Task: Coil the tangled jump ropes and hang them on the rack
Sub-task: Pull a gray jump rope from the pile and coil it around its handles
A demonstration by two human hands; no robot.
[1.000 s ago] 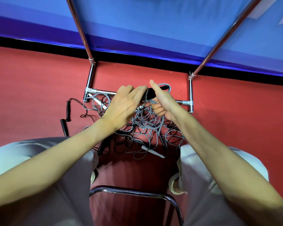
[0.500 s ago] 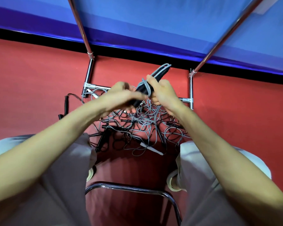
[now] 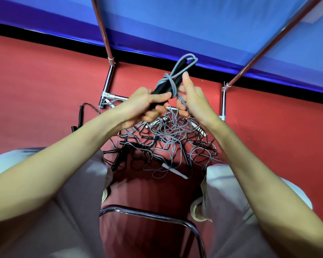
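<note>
A bundled jump rope (image 3: 172, 78) with black handles and grey cord wound around them is held up between both hands. My left hand (image 3: 147, 106) grips the lower end of the black handles. My right hand (image 3: 191, 98) pinches the grey cord beside the handles, thumb up along them. Below the hands a tangled heap of grey and black ropes (image 3: 168, 144) lies on the red floor, with black handles (image 3: 119, 158) and a white handle (image 3: 174, 171) sticking out. The chrome rack (image 3: 108, 79) rises from the floor behind the heap.
A loose black handle (image 3: 81, 116) lies left of the rack foot. My knees in pale trousers flank the heap. A chrome chair rail (image 3: 149, 215) curves across the bottom. A blue wall (image 3: 194, 25) stands behind the rack's slanting poles.
Both hands have lifted the bundle up from the heap toward the rack. Grey cord is now wound around the black handles, and the bundle tilts up to the right.
</note>
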